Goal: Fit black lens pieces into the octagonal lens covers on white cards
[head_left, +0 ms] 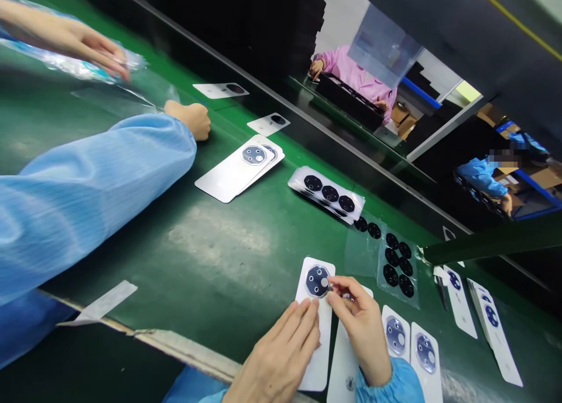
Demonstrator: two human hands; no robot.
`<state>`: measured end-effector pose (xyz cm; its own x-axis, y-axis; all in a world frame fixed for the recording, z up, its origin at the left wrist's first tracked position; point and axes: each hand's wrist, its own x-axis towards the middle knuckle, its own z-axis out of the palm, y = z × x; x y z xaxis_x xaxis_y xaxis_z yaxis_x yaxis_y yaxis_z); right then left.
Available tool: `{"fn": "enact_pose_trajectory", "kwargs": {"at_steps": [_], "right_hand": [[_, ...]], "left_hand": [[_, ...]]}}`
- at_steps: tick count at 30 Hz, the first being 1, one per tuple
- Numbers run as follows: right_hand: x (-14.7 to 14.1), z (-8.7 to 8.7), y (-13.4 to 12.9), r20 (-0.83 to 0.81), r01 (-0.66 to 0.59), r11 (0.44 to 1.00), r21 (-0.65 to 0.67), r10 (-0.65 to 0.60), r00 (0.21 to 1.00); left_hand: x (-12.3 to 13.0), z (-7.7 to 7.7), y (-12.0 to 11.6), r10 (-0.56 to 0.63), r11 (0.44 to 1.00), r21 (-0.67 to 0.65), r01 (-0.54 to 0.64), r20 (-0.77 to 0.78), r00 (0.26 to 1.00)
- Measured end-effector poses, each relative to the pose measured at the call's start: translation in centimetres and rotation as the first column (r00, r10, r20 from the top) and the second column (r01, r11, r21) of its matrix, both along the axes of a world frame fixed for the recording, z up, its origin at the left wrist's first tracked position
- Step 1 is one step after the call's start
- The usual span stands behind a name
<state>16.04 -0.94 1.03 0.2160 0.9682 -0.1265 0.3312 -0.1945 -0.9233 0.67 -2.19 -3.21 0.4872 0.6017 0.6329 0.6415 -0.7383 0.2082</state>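
A white phone back panel [318, 344] lies on the green table, with a dark camera-lens sticker [317, 280] near its top. My left hand [285, 347] rests flat across the panel's left side, fingers stretched out just below the sticker. With thumb and forefinger pinched together, my right hand [360, 321] touches the sticker's right edge; whatever is between the fingertips is too small to make out. Another white panel [341, 365] lies partly under my right hand and wrist. Further right are two more panels with camera stickers, the nearer one [397, 335] beside my wrist.
Ahead lies a stack of white strips with black discs [327, 193], beside clear sheets of black discs [397, 268]. More panels [228, 171] lie further left. A co-worker's blue-sleeved arm [109, 186] and hands reach over plastic bags at left. A green post [483, 242] stands at right.
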Motion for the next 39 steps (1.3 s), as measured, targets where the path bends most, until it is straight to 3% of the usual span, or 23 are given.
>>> {"fn": "enact_pose_trajectory", "kwargs": {"at_steps": [5, 12, 15, 19, 26, 31, 35, 39], "right_hand": [[-0.6, -0.1, -0.2, 0.225, -0.078, 0.993, 0.089, 0.057, 0.973], [-0.7, -0.7, -0.5, 0.520, -0.200, 0.970, 0.137, 0.101, 0.848], [-0.9, -0.8, -0.2, 0.603, -0.225, 0.963, 0.151, 0.091, 0.792], [-1.5, -0.6, 0.6, 0.629, -0.194, 0.974, 0.120, 0.077, 0.774], [-1.8, -1.0, 1.3, 0.495, -0.073, 0.991, 0.112, 0.008, 0.869], [-1.8, -1.1, 1.1, 0.481, -0.045, 0.988, 0.148, -0.032, 0.876], [-1.6, -0.5, 1.0, 0.583, -0.057, 0.969, 0.240, -0.097, 0.807], [-1.7, -0.7, 0.4, 0.742, -0.223, 0.939, 0.263, -0.049, 0.668]], "left_hand": [[0.1, -0.4, -0.3, 0.013, 0.999, -0.039, -0.012, 0.018, 1.000], [-0.1, -0.5, -0.2, -0.025, 0.996, -0.090, 0.025, 0.002, 1.000], [0.0, -0.9, 0.1, -0.003, 1.000, -0.017, 0.003, 0.033, 0.999], [-0.1, -0.8, 0.2, -0.023, 1.000, 0.000, 0.023, -0.012, 1.000], [-0.2, 0.2, -0.4, -0.021, 0.995, -0.096, 0.011, -0.099, 0.995], [-0.1, 0.2, -0.4, -0.021, 0.994, -0.112, 0.010, -0.098, 0.995], [-0.2, 0.4, -0.3, -0.021, 0.994, -0.109, 0.011, -0.089, 0.996], [-0.2, 0.5, -0.3, -0.018, 0.995, -0.102, 0.009, -0.087, 0.996]]}}
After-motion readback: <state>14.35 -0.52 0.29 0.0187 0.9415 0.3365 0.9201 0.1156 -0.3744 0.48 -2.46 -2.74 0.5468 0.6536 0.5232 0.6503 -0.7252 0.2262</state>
